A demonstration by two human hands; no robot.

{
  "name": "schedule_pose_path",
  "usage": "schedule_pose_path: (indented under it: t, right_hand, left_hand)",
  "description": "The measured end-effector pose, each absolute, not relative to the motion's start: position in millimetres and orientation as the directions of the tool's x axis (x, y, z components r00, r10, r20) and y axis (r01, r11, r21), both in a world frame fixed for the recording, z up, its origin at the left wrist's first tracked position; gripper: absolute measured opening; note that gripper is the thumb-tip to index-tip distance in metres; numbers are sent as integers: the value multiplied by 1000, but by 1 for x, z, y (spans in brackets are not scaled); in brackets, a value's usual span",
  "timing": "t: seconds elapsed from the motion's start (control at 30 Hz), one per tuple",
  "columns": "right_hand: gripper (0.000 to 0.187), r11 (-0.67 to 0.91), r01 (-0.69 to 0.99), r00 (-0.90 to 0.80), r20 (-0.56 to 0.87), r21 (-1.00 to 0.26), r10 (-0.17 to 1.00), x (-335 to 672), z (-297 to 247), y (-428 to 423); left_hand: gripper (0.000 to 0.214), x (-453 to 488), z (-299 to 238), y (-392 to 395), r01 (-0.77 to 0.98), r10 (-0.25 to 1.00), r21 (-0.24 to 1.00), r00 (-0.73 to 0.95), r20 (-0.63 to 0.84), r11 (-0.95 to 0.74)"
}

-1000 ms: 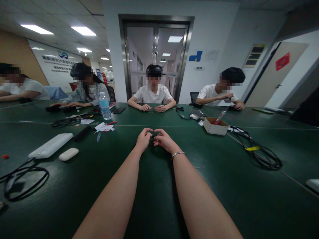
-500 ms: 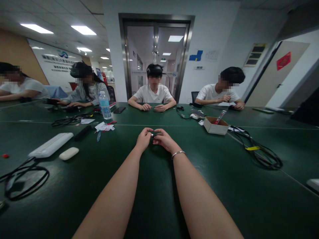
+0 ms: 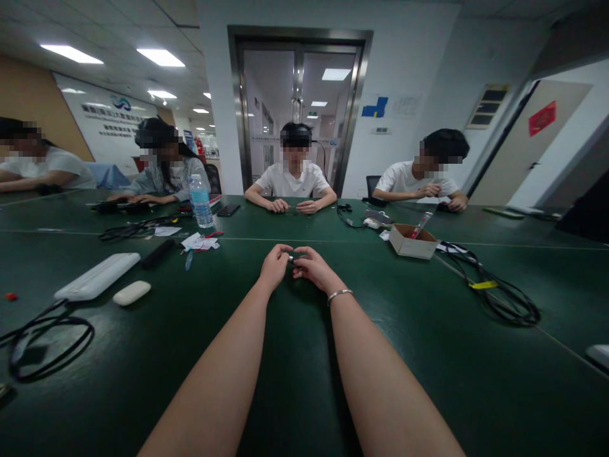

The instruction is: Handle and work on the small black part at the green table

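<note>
A water bottle [image 3: 201, 202] stands beside what seems a phone [image 3: 229, 210].

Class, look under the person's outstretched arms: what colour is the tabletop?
Dark green; the tabletop shows best in the head view.

the left hand [image 3: 274, 266], the right hand [image 3: 314, 268] and both forearms [image 3: 214, 358] are bare; they become wider toward the bottom of the view. around the right wrist [image 3: 334, 285] goes a bracelet [image 3: 339, 294], thin, rounded, silver in colour, with metallic shine. finer details are too small to tell.
</note>
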State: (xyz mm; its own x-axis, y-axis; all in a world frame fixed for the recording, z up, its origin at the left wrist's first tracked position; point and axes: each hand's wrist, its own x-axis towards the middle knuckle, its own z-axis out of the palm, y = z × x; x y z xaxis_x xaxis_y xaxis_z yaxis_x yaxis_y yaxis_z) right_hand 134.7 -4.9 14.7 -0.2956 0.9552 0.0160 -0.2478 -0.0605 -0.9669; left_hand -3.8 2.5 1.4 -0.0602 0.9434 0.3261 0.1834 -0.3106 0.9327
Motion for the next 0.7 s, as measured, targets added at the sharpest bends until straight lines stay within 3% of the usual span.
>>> schedule_pose_path:
  t: [0.6, 0.7]
  right_hand:
    - [10, -72, -263, -299, 10, -962, 954, 134, 17, -7]
    - [19, -72, -255, -281, 3, -964, 960, 134, 16, -5]
  left_hand:
    - [23, -5, 0, 3, 202, 932, 921, -74, 354, -333]
    - [23, -5, 0, 3, 208, 931, 918, -70, 358, -337]
